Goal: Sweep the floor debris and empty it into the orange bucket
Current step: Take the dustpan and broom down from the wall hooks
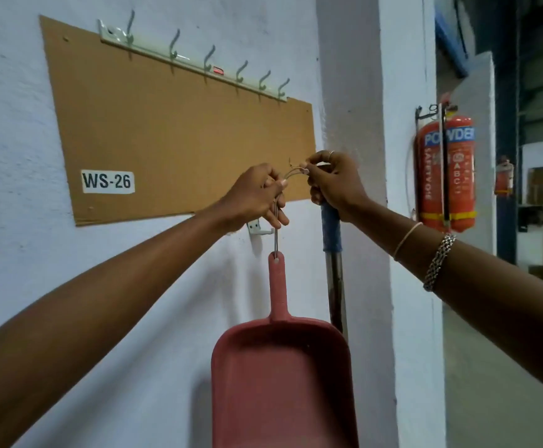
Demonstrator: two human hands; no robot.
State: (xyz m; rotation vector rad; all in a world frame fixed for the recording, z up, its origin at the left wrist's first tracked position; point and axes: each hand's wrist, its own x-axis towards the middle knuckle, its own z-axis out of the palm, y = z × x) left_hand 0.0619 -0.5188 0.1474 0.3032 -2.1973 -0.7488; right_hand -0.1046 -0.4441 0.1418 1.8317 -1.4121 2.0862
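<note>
A red plastic dustpan (pixel 283 376) hangs upright against the white wall by a thin string loop (pixel 276 234) threaded through its handle. My left hand (pixel 257 198) pinches that loop above the handle. My right hand (pixel 331 182) pinches the loop's upper end near a small nail at the brown board's lower right corner, and also grips the blue-taped top of a broom handle (pixel 331 227). The handle's metal shaft runs down behind the dustpan. The orange bucket and the floor debris are out of view.
A brown board (pixel 179 134) labelled WS-26 with a rail of several hooks (pixel 199 59) is fixed to the wall. A small white hook bracket (pixel 257 229) sits below the board. A red fire extinguisher (pixel 446 169) hangs on the pillar to the right; an open aisle lies beyond.
</note>
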